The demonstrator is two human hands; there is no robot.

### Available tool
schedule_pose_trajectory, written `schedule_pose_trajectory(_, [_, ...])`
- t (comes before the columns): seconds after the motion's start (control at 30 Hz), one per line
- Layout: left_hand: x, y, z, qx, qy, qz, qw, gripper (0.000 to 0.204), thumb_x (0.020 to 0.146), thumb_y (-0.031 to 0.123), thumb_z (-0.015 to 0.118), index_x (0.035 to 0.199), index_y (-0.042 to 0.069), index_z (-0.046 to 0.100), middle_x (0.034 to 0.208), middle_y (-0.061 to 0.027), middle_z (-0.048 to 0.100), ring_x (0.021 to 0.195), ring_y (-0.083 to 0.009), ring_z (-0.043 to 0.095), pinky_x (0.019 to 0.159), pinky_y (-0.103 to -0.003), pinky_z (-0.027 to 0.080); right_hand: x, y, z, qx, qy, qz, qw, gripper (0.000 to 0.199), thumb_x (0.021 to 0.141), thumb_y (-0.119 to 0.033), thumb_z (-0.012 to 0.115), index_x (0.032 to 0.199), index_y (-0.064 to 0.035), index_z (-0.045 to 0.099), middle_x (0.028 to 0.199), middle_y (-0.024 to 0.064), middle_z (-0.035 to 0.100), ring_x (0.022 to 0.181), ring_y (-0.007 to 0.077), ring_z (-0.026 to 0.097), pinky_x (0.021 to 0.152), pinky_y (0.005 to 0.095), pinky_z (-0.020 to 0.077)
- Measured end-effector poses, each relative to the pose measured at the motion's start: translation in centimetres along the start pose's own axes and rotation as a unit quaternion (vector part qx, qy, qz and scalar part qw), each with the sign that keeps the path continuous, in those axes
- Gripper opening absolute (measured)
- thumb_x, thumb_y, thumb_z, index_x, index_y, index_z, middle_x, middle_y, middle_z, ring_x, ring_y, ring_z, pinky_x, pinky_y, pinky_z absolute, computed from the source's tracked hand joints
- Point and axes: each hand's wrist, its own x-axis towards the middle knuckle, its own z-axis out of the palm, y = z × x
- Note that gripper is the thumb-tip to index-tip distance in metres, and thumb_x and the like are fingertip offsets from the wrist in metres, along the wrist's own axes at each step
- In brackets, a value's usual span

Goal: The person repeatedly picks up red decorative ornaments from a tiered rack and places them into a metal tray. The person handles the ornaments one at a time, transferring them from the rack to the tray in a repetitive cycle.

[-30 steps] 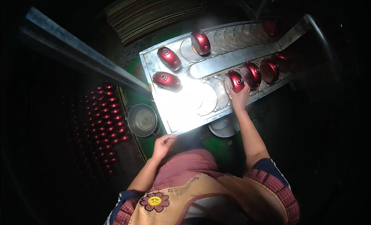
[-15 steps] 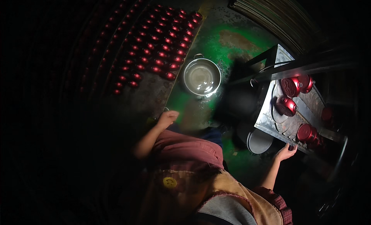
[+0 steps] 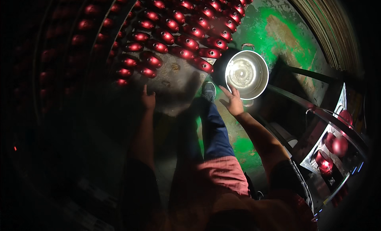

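Note:
My right hand (image 3: 234,102) is open, its fingers spread beside the near left rim of a round metal pot (image 3: 266,74). From this angle I cannot tell whether the fingertips touch the rim. The pot has two loop handles and a bright, shiny inside. Farther left, my left hand (image 3: 149,100) reaches forward in dim light with one finger stretched out; nothing shows in it. Just beyond that hand begin rows of glossy red rounded pieces (image 3: 186,42), each with a small round fitting on top. They stand close together on a grey surface (image 3: 174,76).
At the right stands a metal stand (image 3: 305,163) with several red pieces (image 3: 339,146) on it and a dark bar across it. A stack of thin flat sheets (image 3: 331,24) lies at the far right. The floor (image 3: 246,149) has green patches. My shoe (image 3: 208,91) is left of the pot.
My right hand has left the edge of the metal stand and come over beside the pot. My left hand has reached forward toward the red pieces. The view has shifted closer to the rows.

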Motion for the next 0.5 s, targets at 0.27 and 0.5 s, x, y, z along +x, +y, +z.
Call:
schedule_pose_trajectory(0.27, [12.4,0.1,11.7,-0.022,0.093,-0.039,0.995,0.078,0.078,0.020,0.080,0.146,0.034,0.044,0.131,-0.0326,0.046,0.117,-0.0449,0.053,0.096,-0.049,0.049,18.0,5.8,15.4,-0.097,0.083,-0.095,0.987,0.082,0.070,-0.009,0.081,0.142,-0.0366,0.052,0.152,0.0252,0.026,0.135,0.0453,0.032,0.112,0.0495,0.0345])
schedule_pose_trajectory(0.5, [12.4,-0.5,12.8,-0.069,0.164,-0.109,0.978,0.069,0.078,0.017,0.080,0.140,0.016,0.050,0.140,-0.0229,0.048,0.121,-0.0426,0.050,0.102,-0.048,0.046,21.5,8.3,16.9,0.100,0.098,-0.051,0.989,0.068,0.072,-0.004,0.081,0.132,-0.0308,0.062,0.134,0.0199,0.049,0.112,0.0339,0.055,0.096,0.0423,0.0467])
